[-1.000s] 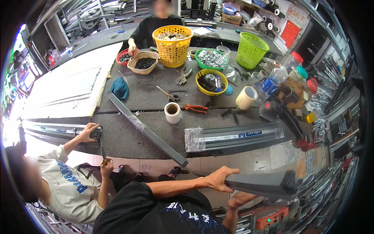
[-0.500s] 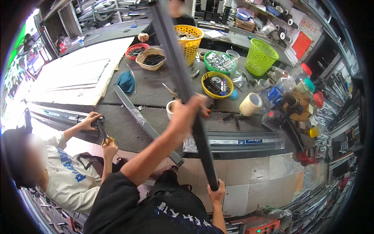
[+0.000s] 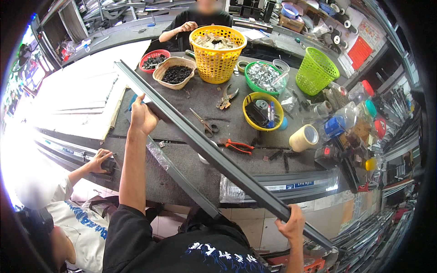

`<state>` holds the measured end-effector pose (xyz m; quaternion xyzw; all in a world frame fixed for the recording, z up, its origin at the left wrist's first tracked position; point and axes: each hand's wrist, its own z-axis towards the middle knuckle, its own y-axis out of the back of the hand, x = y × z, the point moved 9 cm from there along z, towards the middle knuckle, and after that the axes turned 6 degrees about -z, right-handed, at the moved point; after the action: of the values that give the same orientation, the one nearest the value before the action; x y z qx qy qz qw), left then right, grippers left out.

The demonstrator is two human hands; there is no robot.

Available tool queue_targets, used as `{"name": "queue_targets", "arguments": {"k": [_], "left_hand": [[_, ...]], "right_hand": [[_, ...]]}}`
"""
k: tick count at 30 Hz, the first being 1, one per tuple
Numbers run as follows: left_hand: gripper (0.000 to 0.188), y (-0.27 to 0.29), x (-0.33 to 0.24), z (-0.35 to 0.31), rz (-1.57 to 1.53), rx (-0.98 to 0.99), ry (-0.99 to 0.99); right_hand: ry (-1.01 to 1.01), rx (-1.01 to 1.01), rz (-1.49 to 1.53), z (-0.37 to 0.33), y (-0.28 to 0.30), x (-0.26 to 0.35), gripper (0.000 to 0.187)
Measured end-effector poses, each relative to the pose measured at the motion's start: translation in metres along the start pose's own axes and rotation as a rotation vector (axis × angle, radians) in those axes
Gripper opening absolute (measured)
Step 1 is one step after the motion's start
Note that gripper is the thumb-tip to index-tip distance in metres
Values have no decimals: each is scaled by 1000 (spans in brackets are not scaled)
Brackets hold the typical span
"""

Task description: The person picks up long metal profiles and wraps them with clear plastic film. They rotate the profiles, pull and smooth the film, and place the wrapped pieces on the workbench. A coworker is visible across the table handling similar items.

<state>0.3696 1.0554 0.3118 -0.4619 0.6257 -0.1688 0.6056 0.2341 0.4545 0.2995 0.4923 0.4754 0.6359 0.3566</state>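
A long dark grey metal profile (image 3: 209,146) slants across the view, its far end up at the left and its near end down at the right. My left hand (image 3: 144,117) is closed round its upper part. Lower down, past the bench edge, my right hand (image 3: 292,223) grips it near the lower end. Beneath it, a second grey profile (image 3: 180,176) with a filmy wrap lies on the dark bench (image 3: 182,104), its near end by my body. Scissors (image 3: 205,123) and red-handled pliers (image 3: 237,145) lie just beyond the held profile.
A co-worker's hand (image 3: 100,161) rests on profiles at the left; another person (image 3: 205,20) sits across. Yellow basket (image 3: 218,61), green basket (image 3: 316,70), small-parts bowls, tape roll (image 3: 303,138) and plastic jars (image 3: 357,98) crowd the bench. Wrapped profiles (image 3: 282,184) lie along its front edge.
The held profile has swung from steep to slanting, its upper end moving left and its lower end right. My left hand moved left, my right hand right. The person across has raised a hand.
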Motion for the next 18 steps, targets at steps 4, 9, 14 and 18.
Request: {"name": "queue_targets", "arguments": {"k": [4, 9, 14, 18], "left_hand": [[31, 44, -2, 32, 200, -174, 17], [38, 65, 6, 44, 212, -193, 30], [46, 55, 21, 61, 167, -69, 26], [63, 48, 38, 37, 502, -70, 28]], "right_hand": [[27, 118, 64, 63, 12, 17, 46], [34, 283, 168, 111, -2, 27, 43], [34, 293, 138, 134, 3, 21, 41], [20, 316, 168, 146, -4, 11, 39]]}}
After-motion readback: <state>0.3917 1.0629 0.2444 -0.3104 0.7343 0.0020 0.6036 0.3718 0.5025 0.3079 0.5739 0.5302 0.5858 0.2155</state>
